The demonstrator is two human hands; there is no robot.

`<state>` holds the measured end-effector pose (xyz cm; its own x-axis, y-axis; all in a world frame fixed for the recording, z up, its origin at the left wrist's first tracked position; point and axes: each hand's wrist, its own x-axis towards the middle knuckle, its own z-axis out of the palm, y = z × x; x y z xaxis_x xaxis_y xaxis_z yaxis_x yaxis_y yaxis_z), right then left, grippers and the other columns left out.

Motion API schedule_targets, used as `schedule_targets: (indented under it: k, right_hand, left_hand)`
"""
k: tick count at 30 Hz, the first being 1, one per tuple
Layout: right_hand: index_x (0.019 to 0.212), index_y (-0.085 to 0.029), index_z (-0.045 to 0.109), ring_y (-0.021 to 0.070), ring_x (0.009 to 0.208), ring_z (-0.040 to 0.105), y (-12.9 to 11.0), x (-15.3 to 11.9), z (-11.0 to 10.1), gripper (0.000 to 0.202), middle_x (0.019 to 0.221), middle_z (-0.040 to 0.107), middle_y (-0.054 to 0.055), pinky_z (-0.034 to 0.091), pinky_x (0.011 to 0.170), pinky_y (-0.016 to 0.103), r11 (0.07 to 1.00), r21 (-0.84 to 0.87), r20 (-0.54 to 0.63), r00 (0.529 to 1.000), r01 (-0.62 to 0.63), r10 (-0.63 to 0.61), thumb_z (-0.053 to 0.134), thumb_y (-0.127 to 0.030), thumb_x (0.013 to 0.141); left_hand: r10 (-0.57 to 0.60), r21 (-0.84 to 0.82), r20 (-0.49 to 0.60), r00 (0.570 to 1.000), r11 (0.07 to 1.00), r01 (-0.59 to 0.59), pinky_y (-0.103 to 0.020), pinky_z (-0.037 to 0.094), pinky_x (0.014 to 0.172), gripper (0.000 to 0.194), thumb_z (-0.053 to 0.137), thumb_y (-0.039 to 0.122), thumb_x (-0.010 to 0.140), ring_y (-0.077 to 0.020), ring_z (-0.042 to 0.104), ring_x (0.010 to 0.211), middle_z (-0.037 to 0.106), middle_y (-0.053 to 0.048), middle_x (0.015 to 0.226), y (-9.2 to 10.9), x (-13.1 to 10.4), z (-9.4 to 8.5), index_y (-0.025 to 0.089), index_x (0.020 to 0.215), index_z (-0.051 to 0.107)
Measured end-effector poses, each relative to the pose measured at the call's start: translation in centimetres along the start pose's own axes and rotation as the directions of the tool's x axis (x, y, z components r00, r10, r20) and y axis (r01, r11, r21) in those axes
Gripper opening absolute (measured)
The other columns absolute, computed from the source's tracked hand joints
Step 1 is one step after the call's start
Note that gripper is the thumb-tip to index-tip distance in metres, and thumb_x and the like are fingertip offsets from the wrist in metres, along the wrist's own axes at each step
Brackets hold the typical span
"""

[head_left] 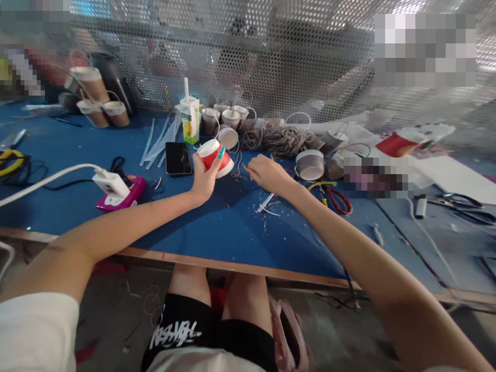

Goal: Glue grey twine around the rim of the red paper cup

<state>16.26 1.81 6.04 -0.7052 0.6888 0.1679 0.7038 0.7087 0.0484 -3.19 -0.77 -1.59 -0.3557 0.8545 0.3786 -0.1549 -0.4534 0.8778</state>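
My left hand (204, 180) is wrapped round a small red and white paper bucket (211, 150), held tilted above the blue table. A teal thumbnail shows against its red side. To the right, my right hand (267, 174) is closed with its fingers pinched together, apart from the bucket. Whatever sits between those fingertips, if anything, is too small to make out. Behind both hands lie bundles of grey twine (284, 138). A grey bucket with a white rim (310, 165) rests on its side beyond my right wrist.
A phone (179, 158), drink carton (190, 124) and clear strips (152, 144) lie left of centre. Nearer is a magenta power strip (134, 194) with a white charger (111, 186). Red-handled pliers (340, 201) and scissors (468, 205) lie right. Metal mesh (256, 57) rises behind.
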Motion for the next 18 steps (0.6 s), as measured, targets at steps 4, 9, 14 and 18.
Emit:
schedule_targets:
  k: [4,9,14,18]
  right_hand:
    - [0.056,-0.02,0.048,0.019,0.074,0.068,0.3,-2.2,-0.7,0.036,0.065,0.066,0.006,0.051,0.068,0.03,0.784,0.612,-0.188,0.945,-0.101,0.269,0.059,-0.026,0.089]
    - [0.061,-0.021,0.05,0.0129,0.043,0.059,-0.7,-3.8,-1.4,0.044,0.053,0.062,0.0,0.048,0.041,0.026,0.204,0.974,-0.006,0.883,-0.101,0.469,0.087,-0.045,0.067]
    - [0.063,-0.021,0.047,0.0079,0.038,0.053,-0.9,-4.6,-1.1,0.048,0.048,0.056,-0.004,0.04,0.034,0.019,-0.019,0.999,0.037,0.882,-0.032,0.47,0.093,-0.036,0.061]
    - [0.081,-0.021,0.054,0.0064,0.035,0.047,-0.5,-5.4,-0.8,0.037,0.046,0.055,-0.008,0.028,0.031,0.016,-0.093,0.995,0.071,0.885,-0.032,0.46,0.087,-0.023,0.066]
  left_hand:
    - [-0.022,-0.065,-0.052,0.998,0.998,0.018,-0.044,0.052,0.107,0.062,0.074,0.072,0.071,-0.0201,0.065,0.107,0.061,-0.002,0.108,1.0,-0.6,0.8,0.025,0.101,0.048]
    - [-0.017,-0.076,0.065,0.998,0.997,0.022,-0.049,0.05,0.108,0.071,0.076,0.077,0.064,-0.0229,0.063,0.11,0.06,-0.005,0.112,1.0,-0.7,0.8,0.025,0.103,0.047]
    - [-0.028,-0.051,0.243,0.97,0.998,0.041,-0.051,0.049,0.107,0.069,0.075,0.075,0.068,-0.0241,0.063,0.111,0.06,-0.005,0.113,0.5,-0.8,0.5,0.025,0.107,0.048]
    - [-0.048,0.0,0.335,0.941,0.999,0.051,-0.051,0.05,0.105,0.065,0.072,0.072,0.073,-0.0237,0.062,0.11,0.059,-0.005,0.115,-0.3,-0.4,0.1,0.027,0.113,0.048]
